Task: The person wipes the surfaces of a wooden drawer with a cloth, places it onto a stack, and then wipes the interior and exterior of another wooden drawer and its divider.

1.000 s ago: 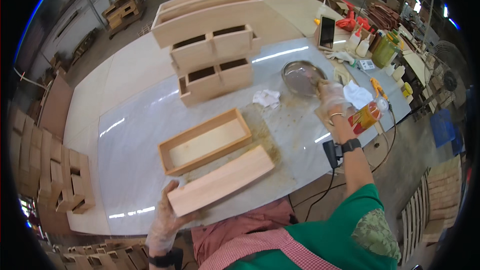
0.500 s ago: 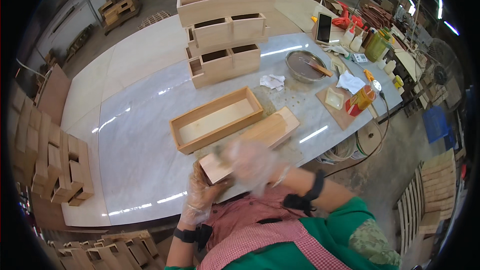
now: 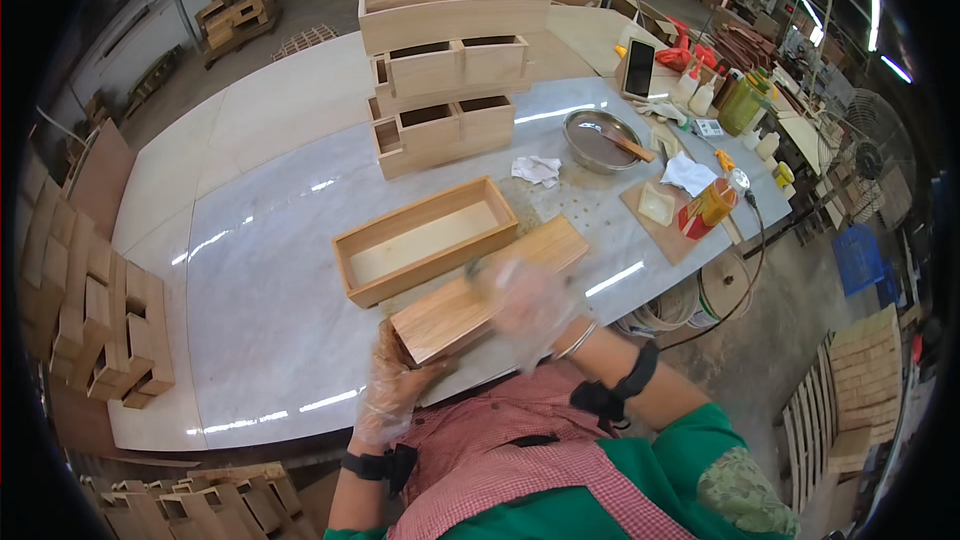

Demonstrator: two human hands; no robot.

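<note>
My left hand point(image 3: 390, 385), in a clear plastic glove, grips the near left end of a long wooden box point(image 3: 440, 318), which lies with a smooth face upward. That face looks honey-coloured and wet. Over its middle is my right hand point(image 3: 535, 305), also gloved and blurred by motion, its fingers closed. A small dark greenish patch shows at its fingertips, too smeared to name. Just beyond lies a second wooden box point(image 3: 425, 255), open side up, with orange-brown walls and a paler bottom.
Pale wooden boxes point(image 3: 450, 135) stand in a row at the back. Right of them are a metal bowl point(image 3: 600, 162) of brownish liquid with a brush point(image 3: 628, 144), a crumpled white cloth point(image 3: 537, 171), a red-and-orange bottle point(image 3: 706, 210) and a phone point(image 3: 638, 68). More boxes point(image 3: 110, 325) are stacked at left.
My right hand has moved right along the box. Its near left end, pale before, now looks darker and wet. My left hand keeps its hold.
</note>
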